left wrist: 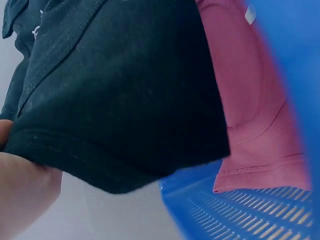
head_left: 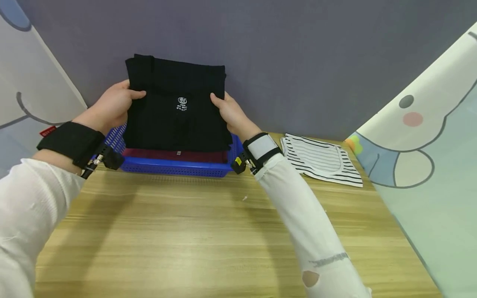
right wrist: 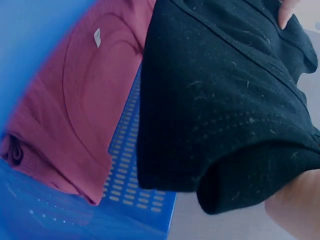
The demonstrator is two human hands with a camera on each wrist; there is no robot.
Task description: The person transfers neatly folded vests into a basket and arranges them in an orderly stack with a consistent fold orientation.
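Both hands hold up a folded black shirt (head_left: pixel 175 124) with a small white print, over a blue plastic basket (head_left: pixel 175 166). My left hand (head_left: pixel 116 103) pinches its left side, thumb on the front and fingers behind. On the other side my right hand (head_left: pixel 232 111) grips the right edge the same way, its fingers hidden by the cloth. Below the shirt, a folded dark red garment (head_left: pixel 203 156) lies in the basket; the wrist views show it pinkish, with a small white tag (right wrist: pixel 97 37). In the left wrist view the shirt's lower edge (left wrist: pixel 125 185) hangs beside the basket wall.
To the right of the basket, a folded white garment with black stripes (head_left: pixel 320 159) lies on the wooden table (head_left: pixel 186 231). A grey panel (head_left: pixel 298 62) stands behind the table. Cartoon-printed panels (head_left: pixel 421 165) flank both sides.
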